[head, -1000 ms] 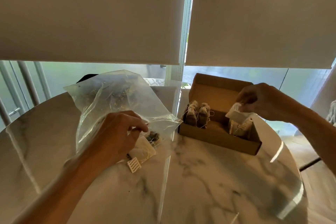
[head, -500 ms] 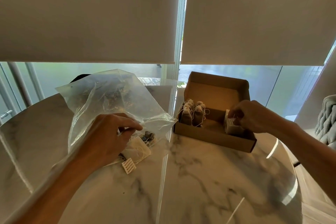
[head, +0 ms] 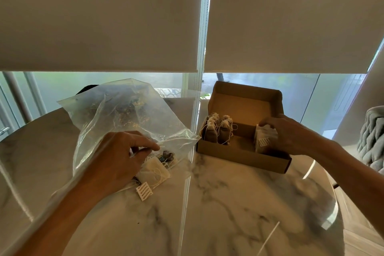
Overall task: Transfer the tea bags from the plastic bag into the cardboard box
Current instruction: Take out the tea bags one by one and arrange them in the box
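Observation:
A clear plastic bag (head: 128, 114) lies on the marble table at the left, with tea bags showing through it. My left hand (head: 118, 158) pinches the bag's open edge. A pale tea bag (head: 154, 172) with a white printed tag (head: 144, 191) pokes out of the opening. An open brown cardboard box (head: 243, 159) stands to the right, its lid raised. Several tea bags (head: 218, 131) stand upright at the box's left end. My right hand (head: 291, 133) holds a tea bag (head: 265, 139) inside the box's right end.
The round marble table (head: 218, 214) ends close behind the bag and box, before a window with lowered blinds. A grey knitted cushion (head: 372, 135) sits off the table's right edge. A dark chair back (head: 87, 88) shows behind the bag.
My right hand has lowered the tea bag from above the box down into its right end. My left hand has kept its hold on the plastic bag.

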